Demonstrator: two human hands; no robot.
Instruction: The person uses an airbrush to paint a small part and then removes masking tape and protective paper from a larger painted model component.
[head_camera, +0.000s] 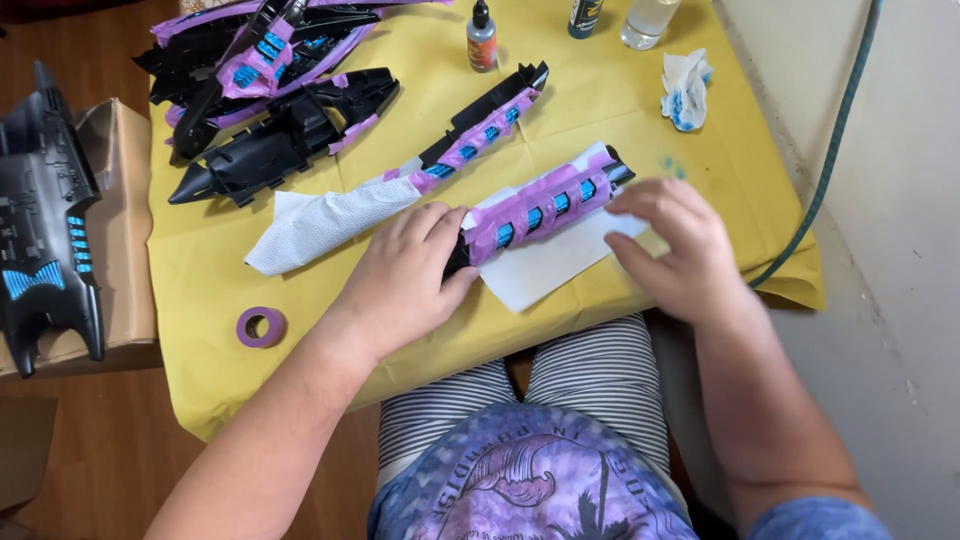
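The near end of the masked black part (545, 208) was hidden under the left hand (405, 275), and the fingers of the right hand (675, 245) covered the far edge of the white paper sheet (545, 265) below it, so it could not be told if they pressed the paper or the part. At the far edge of the yellow-covered table (600, 100), the dark bottle (584, 15) and the clear bottle (648, 20) were cut off by the upper border, only their lower parts showing. The pile of black and purple parts (270, 50) at the far left corner was cut there too, and the black model hull (45, 220) on the cardboard box (125, 250) ran out of the left border.
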